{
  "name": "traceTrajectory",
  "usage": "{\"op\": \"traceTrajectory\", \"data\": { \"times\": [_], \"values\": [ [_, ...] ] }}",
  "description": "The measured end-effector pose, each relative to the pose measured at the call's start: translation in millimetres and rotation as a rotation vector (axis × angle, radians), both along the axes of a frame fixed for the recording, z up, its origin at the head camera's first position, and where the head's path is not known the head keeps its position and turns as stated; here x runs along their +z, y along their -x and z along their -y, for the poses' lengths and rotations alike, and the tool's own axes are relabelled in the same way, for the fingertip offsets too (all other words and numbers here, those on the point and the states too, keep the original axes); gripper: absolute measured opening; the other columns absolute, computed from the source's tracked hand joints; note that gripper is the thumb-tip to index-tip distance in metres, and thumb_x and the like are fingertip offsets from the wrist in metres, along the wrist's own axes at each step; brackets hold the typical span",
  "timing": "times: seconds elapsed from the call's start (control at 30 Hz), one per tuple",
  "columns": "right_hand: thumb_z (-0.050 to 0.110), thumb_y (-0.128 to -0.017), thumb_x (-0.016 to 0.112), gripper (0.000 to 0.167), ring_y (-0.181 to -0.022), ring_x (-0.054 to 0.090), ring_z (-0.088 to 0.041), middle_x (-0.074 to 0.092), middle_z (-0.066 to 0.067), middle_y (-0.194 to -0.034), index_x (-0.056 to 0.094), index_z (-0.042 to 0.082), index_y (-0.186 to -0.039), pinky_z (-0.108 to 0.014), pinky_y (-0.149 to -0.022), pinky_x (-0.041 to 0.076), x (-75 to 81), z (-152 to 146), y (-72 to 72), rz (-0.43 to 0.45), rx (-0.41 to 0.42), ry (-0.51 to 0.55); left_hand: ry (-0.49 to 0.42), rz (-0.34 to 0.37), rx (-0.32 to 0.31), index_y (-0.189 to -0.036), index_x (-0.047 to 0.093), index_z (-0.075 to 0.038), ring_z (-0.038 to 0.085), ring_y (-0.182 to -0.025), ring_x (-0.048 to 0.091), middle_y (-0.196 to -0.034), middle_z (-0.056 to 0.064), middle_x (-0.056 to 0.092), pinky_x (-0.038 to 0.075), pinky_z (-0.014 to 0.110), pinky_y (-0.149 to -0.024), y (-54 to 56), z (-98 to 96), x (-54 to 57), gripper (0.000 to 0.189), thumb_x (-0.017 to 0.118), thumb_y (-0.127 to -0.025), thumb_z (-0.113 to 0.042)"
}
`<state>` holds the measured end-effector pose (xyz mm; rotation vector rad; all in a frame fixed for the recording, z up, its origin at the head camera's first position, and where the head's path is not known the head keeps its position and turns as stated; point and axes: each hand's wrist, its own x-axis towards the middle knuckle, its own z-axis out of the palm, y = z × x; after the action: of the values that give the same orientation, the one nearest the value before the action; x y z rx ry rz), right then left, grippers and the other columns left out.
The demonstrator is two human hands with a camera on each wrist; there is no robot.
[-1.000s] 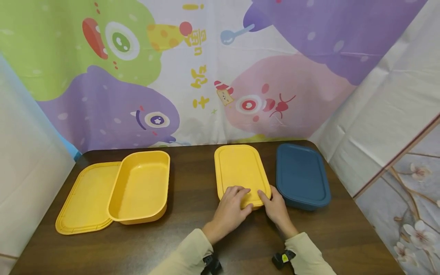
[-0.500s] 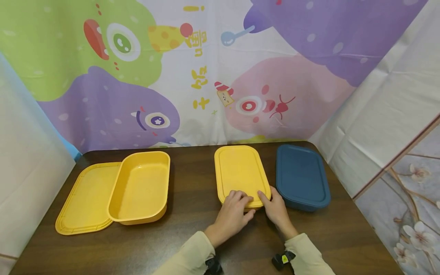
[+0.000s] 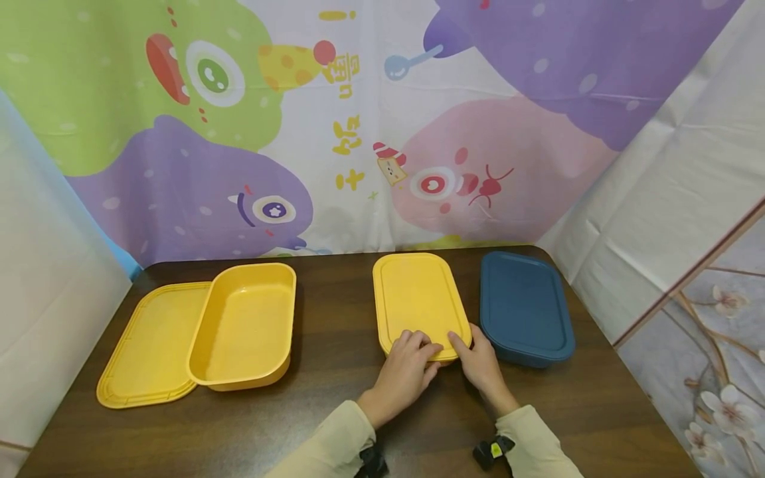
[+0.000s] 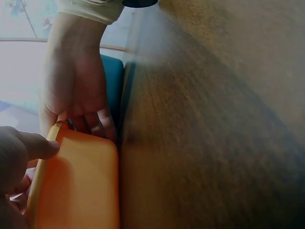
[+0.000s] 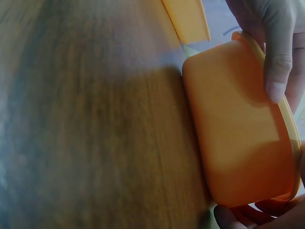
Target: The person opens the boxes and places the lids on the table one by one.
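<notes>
A yellow food container (image 5: 238,129) stands on the table with its yellow lid (image 3: 418,292) on top. At the near edge my left hand (image 3: 403,372) has bent fingers on the lid, its thumb against the front wall by the rim. My right hand (image 3: 483,365) grips the near right corner, thumb on the lid and fingers along the side wall. In the right wrist view the lid's rim runs along the body's upper edge; whether it is fastened there I cannot tell.
On the left, an open yellow container (image 3: 245,332) partly overlaps a loose yellow lid (image 3: 149,352). A blue lidded container (image 3: 526,305) stands close to the right hand. Behind the brown table (image 3: 239,431) hangs a cartoon-printed cloth (image 3: 358,219).
My left hand has shifted slightly toward the near edge, its fingers drawing back on the lid and its thumb moving to the rim. The right hand keeps its hold.
</notes>
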<state>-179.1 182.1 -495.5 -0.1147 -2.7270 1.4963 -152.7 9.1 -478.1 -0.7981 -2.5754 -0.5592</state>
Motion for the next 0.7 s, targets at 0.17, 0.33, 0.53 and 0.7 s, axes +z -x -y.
{"op": "traceTrajectory", "data": {
  "times": [0.17,0.33,0.53,0.7],
  "values": [
    [0.037,-0.098,0.057,0.057,-0.11,0.058,-0.029,0.06,-0.02,-0.127,0.047,0.0,-0.139,-0.037,-0.089,0.047,-0.2,-2,-0.7,0.017,0.002,0.027,-0.026,-0.038,-0.013,-0.105,0.074,-0.018,0.014,-0.089,0.052,-0.099,-0.003,0.063,0.044,0.026,-0.075,1.1,-0.2,-3.6,0.022,0.077,-0.084,-0.024],
    [0.043,-0.096,0.057,0.064,-0.117,0.057,-0.029,0.056,-0.021,-0.134,0.043,0.001,-0.142,-0.036,-0.092,0.048,-0.9,-4,-2.7,0.047,0.012,0.08,-0.047,-0.045,-0.019,-0.104,0.074,-0.017,0.014,-0.09,0.052,-0.099,-0.003,0.063,0.045,0.027,-0.077,1.3,-0.2,-5.1,0.021,0.076,-0.084,-0.023],
    [0.036,-0.094,0.064,0.067,-0.131,0.048,-0.031,0.048,-0.02,-0.144,0.038,0.002,-0.145,-0.041,-0.103,0.043,-1.5,-8,-4.9,0.058,0.072,0.154,-0.04,-0.051,-0.009,-0.104,0.073,-0.018,0.014,-0.089,0.052,-0.098,-0.004,0.063,0.045,0.027,-0.077,2.2,-0.1,-5.5,0.019,0.075,-0.085,-0.022],
    [0.017,-0.086,0.074,0.079,-0.134,0.044,-0.031,0.042,-0.02,-0.149,0.029,0.001,-0.149,-0.031,-0.1,0.047,-2.9,-15,-5.7,0.083,0.172,0.242,-0.02,-0.068,0.001,-0.103,0.073,-0.019,0.014,-0.089,0.053,-0.099,-0.004,0.063,0.045,0.027,-0.077,2.0,0.0,-6.7,0.019,0.075,-0.085,-0.024]
  ]
}}
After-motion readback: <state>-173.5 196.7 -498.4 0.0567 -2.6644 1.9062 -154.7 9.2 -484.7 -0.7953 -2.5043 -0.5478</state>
